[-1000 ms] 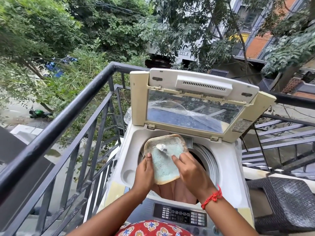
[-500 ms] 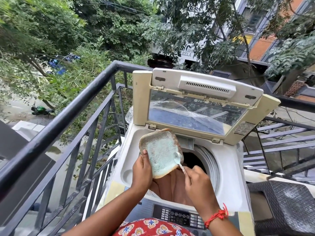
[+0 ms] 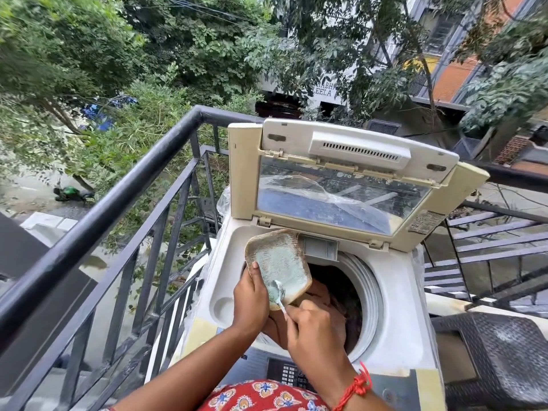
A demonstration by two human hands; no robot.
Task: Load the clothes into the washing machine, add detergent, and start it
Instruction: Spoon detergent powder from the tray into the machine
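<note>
A white top-load washing machine (image 3: 394, 295) stands with its lid (image 3: 341, 179) raised. Brownish clothes (image 3: 323, 295) lie in the drum. My left hand (image 3: 252, 301) grips a tan dish (image 3: 278, 262), tilted over the drum opening and coated with pale blue-green detergent. My right hand (image 3: 314, 330) pinches a small white spoon (image 3: 278, 295); its bowl lies against the dish's lower edge. The control panel (image 3: 292, 373) shows just below my wrists, partly hidden by them.
A black metal railing (image 3: 98, 221) runs close along the left of the machine, with trees and a street far below. More railing and stairs (image 3: 489, 241) lie to the right. A dark woven stool (image 3: 501, 360) stands at the right front.
My right hand has drawn the spoon down the dish from its middle to its lower edge. The dish has tilted a little more over the drum.
</note>
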